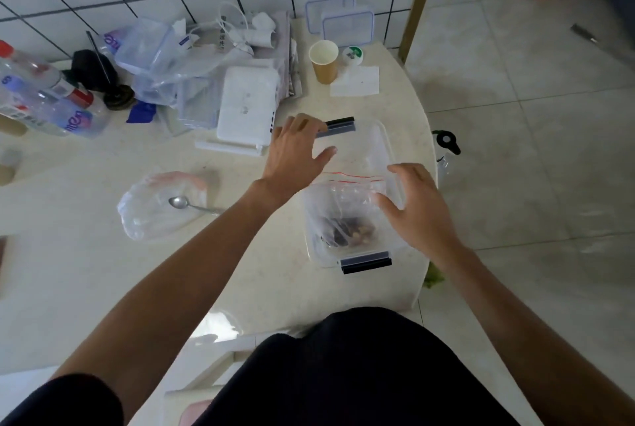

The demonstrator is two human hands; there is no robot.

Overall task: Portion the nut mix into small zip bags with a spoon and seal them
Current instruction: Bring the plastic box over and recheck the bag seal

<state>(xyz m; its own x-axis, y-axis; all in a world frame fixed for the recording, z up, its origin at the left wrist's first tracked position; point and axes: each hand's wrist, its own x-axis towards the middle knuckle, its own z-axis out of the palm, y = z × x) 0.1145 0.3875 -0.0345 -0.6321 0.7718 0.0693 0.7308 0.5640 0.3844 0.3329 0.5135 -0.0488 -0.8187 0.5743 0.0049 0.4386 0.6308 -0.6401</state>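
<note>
A: Item 1?
B: Zip bag [347, 216], nut mix at its bottom, lying inside a clear container [385, 151] near the table's [275, 288] right edge.
A: Hands?
B: Left hand [295, 151] spread, released, over the container's far-left corner. Right hand [417, 206] open, fingertips apparently touching the bag; contact unclear.
A: Item 2?
B: 1 spoon [187, 204] on a loose plastic bag [158, 209], left. Paper cup [324, 61] behind.

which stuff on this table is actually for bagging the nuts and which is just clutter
For the job: zip bag with nuts, clear container, spoon, plastic bag under it.

Lying about: paper cup, water bottles, white box, spare lids, napkin.
</note>
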